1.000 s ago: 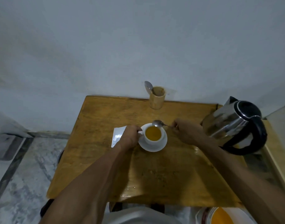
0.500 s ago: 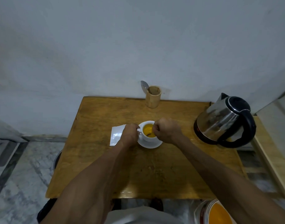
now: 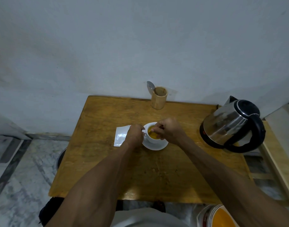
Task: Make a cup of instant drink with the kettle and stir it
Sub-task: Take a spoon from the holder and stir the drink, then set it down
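Note:
A white cup (image 3: 150, 138) full of yellow-orange drink stands on a white saucer (image 3: 155, 145) in the middle of the wooden table (image 3: 107, 161). My left hand (image 3: 134, 134) grips the cup's handle on its left side. Directly over the cup is my right hand (image 3: 169, 131), closed on a metal spoon (image 3: 160, 128) whose bowl dips into the drink; most of the spoon is hidden by my fingers. The steel kettle (image 3: 230, 125) with black lid and handle stands at the table's right edge.
A white empty sachet (image 3: 120, 136) lies left of the cup. A wooden holder (image 3: 158, 99) with a second spoon stands at the table's back edge by the wall. A bucket (image 3: 217, 217) sits on the floor at bottom right. A wooden ledge (image 3: 279, 154) runs along the right.
My right hand carried the spoon from beside the cup's right rim to over the cup and lowered its bowl into the drink. My left hand kept its hold on the handle.

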